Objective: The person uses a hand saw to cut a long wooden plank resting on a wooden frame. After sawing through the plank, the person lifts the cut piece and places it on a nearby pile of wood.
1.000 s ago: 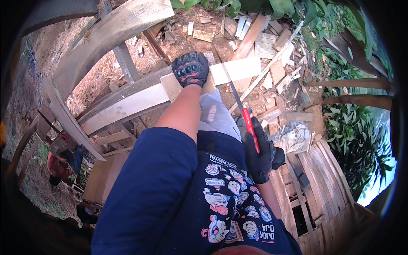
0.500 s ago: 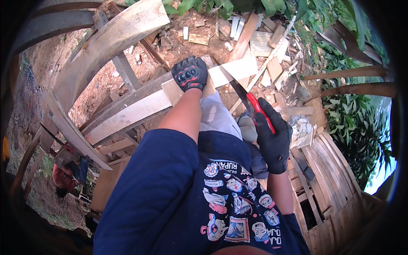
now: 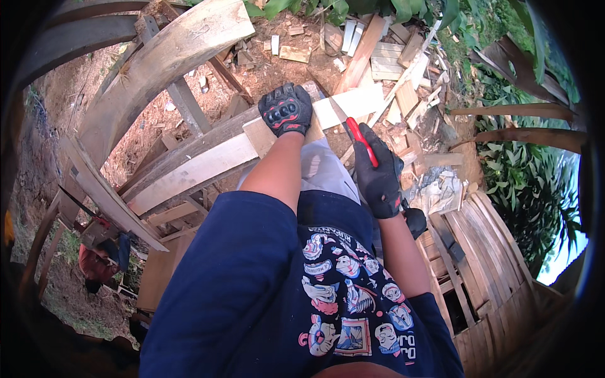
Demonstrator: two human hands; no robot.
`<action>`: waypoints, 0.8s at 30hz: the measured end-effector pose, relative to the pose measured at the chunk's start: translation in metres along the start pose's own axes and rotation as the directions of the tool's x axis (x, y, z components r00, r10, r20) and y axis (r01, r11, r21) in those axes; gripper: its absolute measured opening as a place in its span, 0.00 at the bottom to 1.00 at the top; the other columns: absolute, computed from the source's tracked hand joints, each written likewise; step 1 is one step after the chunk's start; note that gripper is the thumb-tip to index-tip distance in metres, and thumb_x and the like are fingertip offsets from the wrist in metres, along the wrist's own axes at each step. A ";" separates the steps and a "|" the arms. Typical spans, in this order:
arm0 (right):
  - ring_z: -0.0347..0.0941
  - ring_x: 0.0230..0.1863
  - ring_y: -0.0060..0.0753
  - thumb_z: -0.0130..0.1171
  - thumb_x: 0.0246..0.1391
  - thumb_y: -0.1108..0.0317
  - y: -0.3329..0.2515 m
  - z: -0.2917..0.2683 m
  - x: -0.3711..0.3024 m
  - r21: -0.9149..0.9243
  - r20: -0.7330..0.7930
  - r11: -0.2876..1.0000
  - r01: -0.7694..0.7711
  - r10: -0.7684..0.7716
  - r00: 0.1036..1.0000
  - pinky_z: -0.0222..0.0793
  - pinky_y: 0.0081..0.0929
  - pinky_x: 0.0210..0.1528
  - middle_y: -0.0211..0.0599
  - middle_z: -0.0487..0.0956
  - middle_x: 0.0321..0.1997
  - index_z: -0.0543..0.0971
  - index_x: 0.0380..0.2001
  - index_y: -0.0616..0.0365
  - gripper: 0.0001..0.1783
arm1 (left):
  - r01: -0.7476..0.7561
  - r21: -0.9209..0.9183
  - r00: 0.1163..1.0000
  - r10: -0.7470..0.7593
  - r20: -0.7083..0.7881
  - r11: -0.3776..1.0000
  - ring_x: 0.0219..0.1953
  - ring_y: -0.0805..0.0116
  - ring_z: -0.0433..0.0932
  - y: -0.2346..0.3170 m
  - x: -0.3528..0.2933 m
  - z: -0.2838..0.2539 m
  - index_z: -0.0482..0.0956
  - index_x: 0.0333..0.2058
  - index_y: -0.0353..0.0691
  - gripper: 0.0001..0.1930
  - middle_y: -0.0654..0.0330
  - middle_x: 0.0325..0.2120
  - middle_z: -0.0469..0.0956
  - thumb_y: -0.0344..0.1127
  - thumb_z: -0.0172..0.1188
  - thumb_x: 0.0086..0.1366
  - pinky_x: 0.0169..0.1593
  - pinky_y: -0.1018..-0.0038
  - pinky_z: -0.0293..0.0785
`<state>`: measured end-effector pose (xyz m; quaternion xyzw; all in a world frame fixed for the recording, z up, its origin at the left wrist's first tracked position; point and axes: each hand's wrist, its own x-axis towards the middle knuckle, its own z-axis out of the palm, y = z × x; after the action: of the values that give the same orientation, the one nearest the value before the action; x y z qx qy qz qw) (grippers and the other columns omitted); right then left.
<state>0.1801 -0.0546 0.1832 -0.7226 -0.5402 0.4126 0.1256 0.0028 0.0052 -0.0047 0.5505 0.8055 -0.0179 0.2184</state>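
Observation:
My left hand (image 3: 287,112), in a black glove with red trim, is closed over a short piece of wood (image 3: 259,137) and presses it down on a long pale board (image 3: 195,171). The board lies along a darker beam (image 3: 227,128), and its end (image 3: 354,102) sticks out to the right of my hand. My right hand (image 3: 380,173), also gloved, grips the red handle of a handsaw (image 3: 361,140). The blade lies across the board just right of my left hand, pointing away from me; its teeth are too small to make out.
Offcuts (image 3: 391,63) and sawdust cover the ground ahead. A large curved timber (image 3: 170,53) rises at the left. Stacked planks (image 3: 495,252) lie at the lower right. Another person (image 3: 97,261) is at the far left, near a long-bladed tool (image 3: 79,205).
My right hand has pushed the saw forward and left, so the handle is now close to the board. My left hand stays on the wood, with only a slight shift in view.

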 end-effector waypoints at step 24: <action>0.87 0.54 0.57 0.60 0.71 0.65 0.011 0.011 -0.019 0.008 -0.055 0.994 0.107 -0.107 0.993 0.83 0.46 0.55 0.57 0.86 0.57 0.79 0.65 0.63 0.24 | 0.012 0.064 0.999 -0.015 0.041 0.998 0.46 0.51 0.86 0.001 0.003 0.003 0.89 0.40 0.47 0.21 0.54 0.39 0.89 0.51 0.49 0.75 0.58 0.53 0.76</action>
<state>0.1784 -0.0789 0.1781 -0.7028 -0.5724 0.3884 0.1662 0.0043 0.0077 -0.0084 0.5512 0.8035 -0.0565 0.2174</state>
